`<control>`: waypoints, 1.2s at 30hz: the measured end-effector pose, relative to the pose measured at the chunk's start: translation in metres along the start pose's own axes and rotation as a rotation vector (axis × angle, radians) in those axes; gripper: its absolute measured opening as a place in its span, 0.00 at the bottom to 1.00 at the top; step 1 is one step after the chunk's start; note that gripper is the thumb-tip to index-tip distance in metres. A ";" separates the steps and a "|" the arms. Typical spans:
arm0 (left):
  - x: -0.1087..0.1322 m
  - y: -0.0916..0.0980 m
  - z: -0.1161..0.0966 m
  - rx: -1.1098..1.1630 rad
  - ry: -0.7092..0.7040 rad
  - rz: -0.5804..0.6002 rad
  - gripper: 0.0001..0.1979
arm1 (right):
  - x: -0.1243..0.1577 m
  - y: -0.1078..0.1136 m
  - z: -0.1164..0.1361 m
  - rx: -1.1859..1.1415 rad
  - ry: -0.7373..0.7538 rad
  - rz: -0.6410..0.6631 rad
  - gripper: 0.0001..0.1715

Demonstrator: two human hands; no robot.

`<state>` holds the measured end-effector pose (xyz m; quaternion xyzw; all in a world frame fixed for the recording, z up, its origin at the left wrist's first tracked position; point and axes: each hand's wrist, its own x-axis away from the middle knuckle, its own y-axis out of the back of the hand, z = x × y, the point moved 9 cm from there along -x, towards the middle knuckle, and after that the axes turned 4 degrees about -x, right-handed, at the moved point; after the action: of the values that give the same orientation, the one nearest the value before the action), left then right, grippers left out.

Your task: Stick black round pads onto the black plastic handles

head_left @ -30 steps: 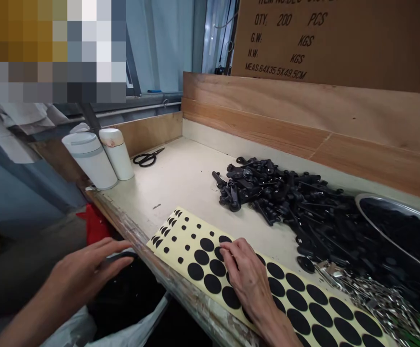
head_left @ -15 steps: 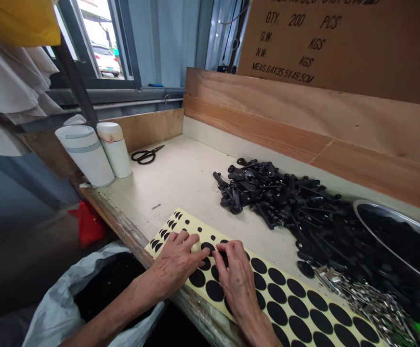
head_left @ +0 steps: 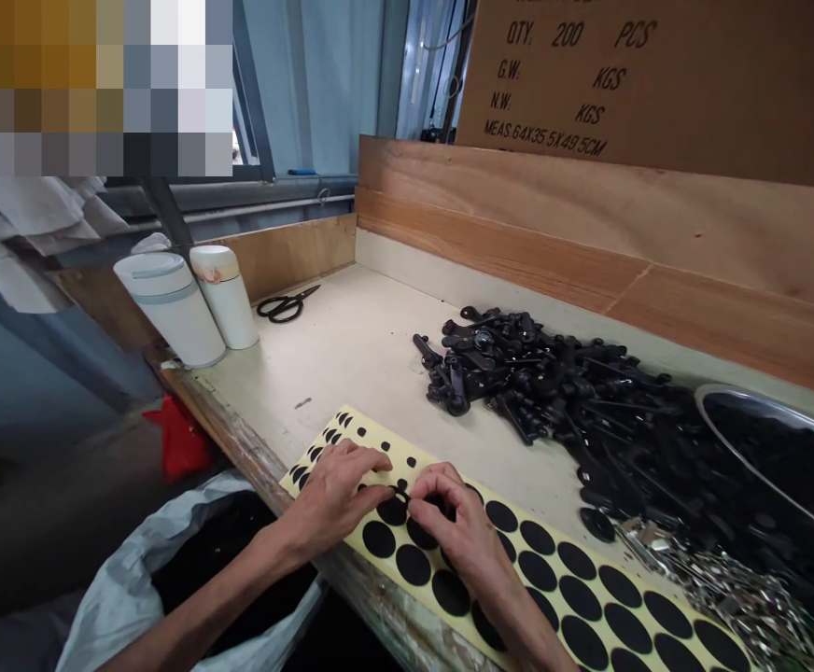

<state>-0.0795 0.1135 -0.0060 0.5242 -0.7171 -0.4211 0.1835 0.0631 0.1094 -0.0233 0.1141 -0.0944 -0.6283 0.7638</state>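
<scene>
A pale yellow backing sheet (head_left: pixel 519 521) with rows of black round stickers (head_left: pixel 538 571) lies along the table's front edge. My right hand (head_left: pixel 459 523) is closed in a pinch at the edge of one black sticker (head_left: pixel 399 494), which looks partly lifted off the sheet. Over the sheet's left part is my left hand (head_left: pixel 341 490), its index finger and thumb apart, the thumb tip against that same sticker's edge. Small black dots are left on the backing near my fingers. My hands hide part of the sheet.
Behind the sheet lies a heap of black plastic parts (head_left: pixel 519 373), with a metal bowl (head_left: pixel 750 439) and small metal pieces (head_left: pixel 722 579) to its right. Scissors (head_left: pixel 285 306) and two white bottles (head_left: pixel 175 313) stand or lie far left. A lined bin (head_left: pixel 119 588) is below the edge.
My left hand's fingers have risen off the sheet and spread from the thumb. The sticker between my hands now stands tilted up in my right hand's pinch.
</scene>
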 end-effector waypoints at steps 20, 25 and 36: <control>-0.059 -0.047 -0.055 0.607 0.195 0.130 0.12 | 0.039 0.097 -0.011 0.014 0.025 -0.444 0.11; -0.104 -0.020 -0.038 0.208 0.117 -0.250 0.20 | 0.070 0.105 0.035 0.244 0.489 -0.708 0.07; -0.108 0.006 -0.019 0.453 0.175 -0.268 0.11 | 0.053 0.126 -0.003 -0.048 0.108 -0.726 0.15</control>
<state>-0.0281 0.2038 0.0293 0.6764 -0.6986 -0.2238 0.0655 0.1923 0.0805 0.0107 0.1554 0.0074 -0.8536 0.4972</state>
